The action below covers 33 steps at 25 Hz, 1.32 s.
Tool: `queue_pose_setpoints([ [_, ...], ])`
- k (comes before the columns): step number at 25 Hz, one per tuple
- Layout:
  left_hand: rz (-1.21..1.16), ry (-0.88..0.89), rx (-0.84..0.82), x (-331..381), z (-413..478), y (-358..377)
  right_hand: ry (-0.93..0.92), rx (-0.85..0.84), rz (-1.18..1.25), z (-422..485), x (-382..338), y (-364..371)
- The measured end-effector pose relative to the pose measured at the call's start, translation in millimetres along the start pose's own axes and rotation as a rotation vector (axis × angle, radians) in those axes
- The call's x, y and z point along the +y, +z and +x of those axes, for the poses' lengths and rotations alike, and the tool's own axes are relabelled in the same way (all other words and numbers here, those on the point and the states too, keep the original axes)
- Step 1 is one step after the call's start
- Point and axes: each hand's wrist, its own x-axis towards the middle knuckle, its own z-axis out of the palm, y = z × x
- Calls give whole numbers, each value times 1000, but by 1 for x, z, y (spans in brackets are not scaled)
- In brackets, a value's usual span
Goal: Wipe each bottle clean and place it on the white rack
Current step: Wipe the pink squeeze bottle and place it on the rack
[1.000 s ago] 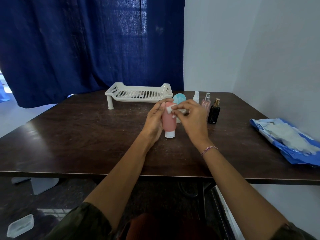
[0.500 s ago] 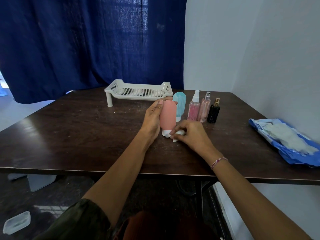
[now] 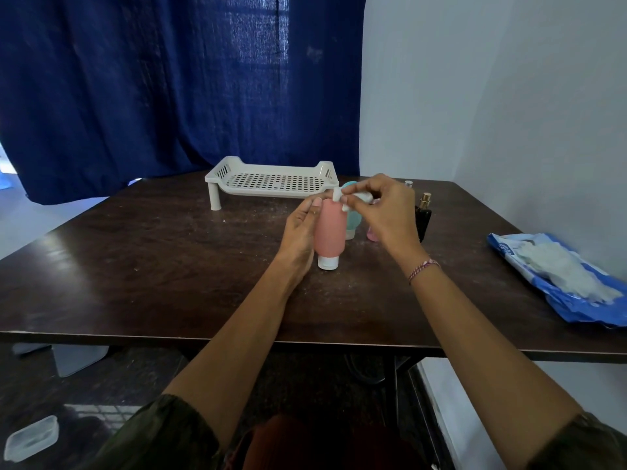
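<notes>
A pink squeeze bottle point(image 3: 329, 234) stands cap-down on the dark table point(image 3: 163, 266). My left hand point(image 3: 300, 232) holds its left side, fingers curled round it. My right hand point(image 3: 383, 212) pinches a small white wipe point(image 3: 342, 198) against the bottle's top. Behind stand a teal bottle point(image 3: 353, 225), a pink spray bottle point(image 3: 372, 235) mostly hidden by my right hand, and a black perfume bottle point(image 3: 424, 217). The white rack point(image 3: 271, 181) sits at the back of the table with nothing on it.
A blue pack of wipes point(image 3: 559, 276) lies at the table's right edge by the wall. A dark blue curtain point(image 3: 169, 79) hangs behind the table. A clear plastic box point(image 3: 32, 437) lies on the floor at lower left.
My right hand has lifted the wipe from the bottle's white cap up to its top. The left hand keeps its hold on the pink bottle.
</notes>
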Motion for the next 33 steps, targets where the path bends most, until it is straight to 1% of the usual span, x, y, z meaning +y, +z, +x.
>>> queue_pose_setpoints([
  [2,2,-13,22,1,0,-1,16,-15,26,-6,3,5],
  [6,11,14,4,5,-2,1,82,-80,67,-35,21,9],
  [9,31,39,28,7,-4,4,130,-175,30,-47,27,7],
  [12,45,32,44,7,-3,3,133,-263,-48,-50,26,5],
  [14,17,21,42,8,-3,2,143,-245,-37,-46,21,5],
  [17,-36,0,33,10,-4,3,158,-136,40,-29,9,6],
  [20,-75,-41,40,12,-3,1,112,-53,69,-17,-1,7],
  [24,7,-46,86,12,-1,-2,38,-108,70,-34,4,9],
  [28,124,22,100,13,-3,-1,38,-170,48,-56,12,12],
  [33,266,95,187,11,-2,-4,-35,-162,16,-61,11,21],
])
